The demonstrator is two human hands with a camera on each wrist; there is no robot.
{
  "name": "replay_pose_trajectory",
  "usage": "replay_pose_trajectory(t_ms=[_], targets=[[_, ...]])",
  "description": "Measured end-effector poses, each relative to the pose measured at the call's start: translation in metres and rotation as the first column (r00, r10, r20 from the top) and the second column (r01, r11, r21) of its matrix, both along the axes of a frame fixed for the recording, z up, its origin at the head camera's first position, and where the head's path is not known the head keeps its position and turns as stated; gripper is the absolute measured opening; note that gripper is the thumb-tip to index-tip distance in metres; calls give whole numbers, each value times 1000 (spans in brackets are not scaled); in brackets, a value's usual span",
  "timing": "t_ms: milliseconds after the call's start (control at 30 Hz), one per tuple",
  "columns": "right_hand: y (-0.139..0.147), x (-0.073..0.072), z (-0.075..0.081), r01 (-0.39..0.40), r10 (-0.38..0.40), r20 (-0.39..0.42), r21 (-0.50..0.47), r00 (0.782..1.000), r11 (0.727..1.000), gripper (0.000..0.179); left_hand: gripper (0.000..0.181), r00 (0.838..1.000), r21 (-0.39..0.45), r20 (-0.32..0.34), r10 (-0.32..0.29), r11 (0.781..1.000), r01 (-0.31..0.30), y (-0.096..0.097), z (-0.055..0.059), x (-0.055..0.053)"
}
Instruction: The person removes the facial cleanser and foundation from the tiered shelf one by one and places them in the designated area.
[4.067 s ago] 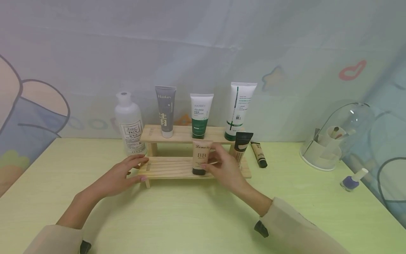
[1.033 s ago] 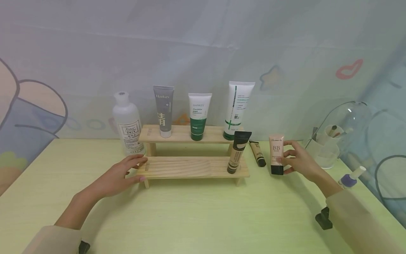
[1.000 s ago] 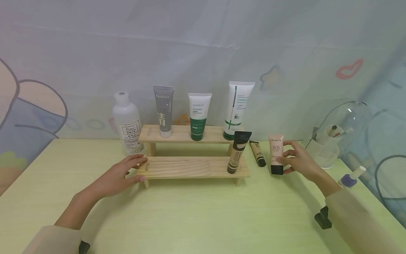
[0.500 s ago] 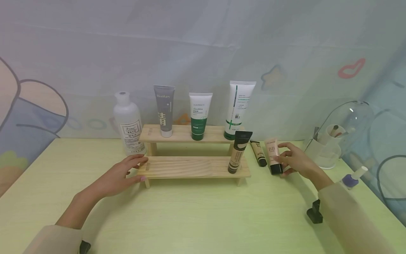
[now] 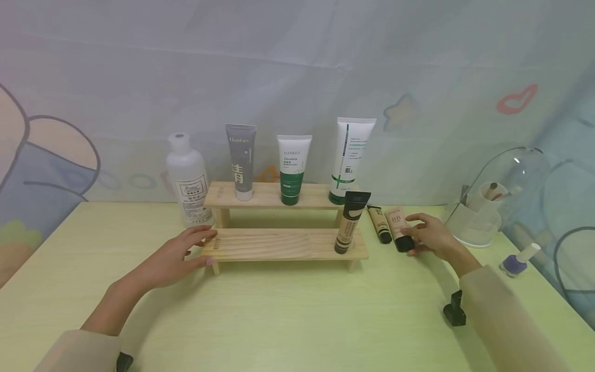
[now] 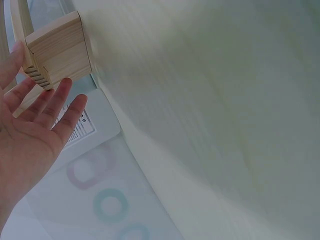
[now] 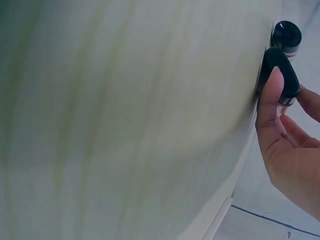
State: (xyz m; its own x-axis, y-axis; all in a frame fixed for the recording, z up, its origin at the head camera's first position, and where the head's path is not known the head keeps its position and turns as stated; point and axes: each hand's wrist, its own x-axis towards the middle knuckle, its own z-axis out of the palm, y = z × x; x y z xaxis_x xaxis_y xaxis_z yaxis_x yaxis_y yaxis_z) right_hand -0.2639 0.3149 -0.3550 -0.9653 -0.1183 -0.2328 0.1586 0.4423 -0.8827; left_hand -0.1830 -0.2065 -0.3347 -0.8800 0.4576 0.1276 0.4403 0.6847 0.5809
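Note:
My right hand (image 5: 432, 235) pinches a beige BB cream tube (image 5: 396, 222) by its black-cap end. The tube leans low over the table, beside a small gold-and-black tube (image 5: 379, 223) lying there. In the right wrist view, the thumb presses on the tube's black cap (image 7: 280, 67). My left hand (image 5: 174, 258) touches the left end of a two-tier wooden rack (image 5: 265, 245), thumb by the front edge, fingers extended. In the left wrist view, the fingers lie against the rack's end (image 6: 60, 47). A black-and-beige tube (image 5: 348, 227) stands on the lower tier's right end.
On the upper tier stand a grey tube (image 5: 243, 160), a white-and-green tube (image 5: 293, 168) and a tall white tube (image 5: 349, 160). A white bottle (image 5: 189, 181) is behind the rack at left. A domed brush holder (image 5: 479, 222) and purple nail polish (image 5: 516, 263) are at right.
My right hand has carried the BB cream tube from the lower tier to the table at right, then tilted it down beside the small tube. The left hand has stayed on the rack.

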Motion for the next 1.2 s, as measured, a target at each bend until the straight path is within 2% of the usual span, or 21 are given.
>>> replay_pose_trajectory(t_ms=[133,300,867,1200], targets=[[-1,0,0,-16,16,0,-51,1000,999,58,58,1000,3,4,-1,1000,1,0,0,1],[-1,0,1,-47,46,-15,-62,999,997,60,58,1000,5,5,3,1000,-3,0,1,1],[-6,-7,-2,-41,47,-57,101,997,994,61,58,1000,-9,0,-2,1000,2,-1,2,0],[-3,-7,-3,-37,45,-58,134,997,990,60,58,1000,-4,-1,-4,1000,4,0,2,0]])
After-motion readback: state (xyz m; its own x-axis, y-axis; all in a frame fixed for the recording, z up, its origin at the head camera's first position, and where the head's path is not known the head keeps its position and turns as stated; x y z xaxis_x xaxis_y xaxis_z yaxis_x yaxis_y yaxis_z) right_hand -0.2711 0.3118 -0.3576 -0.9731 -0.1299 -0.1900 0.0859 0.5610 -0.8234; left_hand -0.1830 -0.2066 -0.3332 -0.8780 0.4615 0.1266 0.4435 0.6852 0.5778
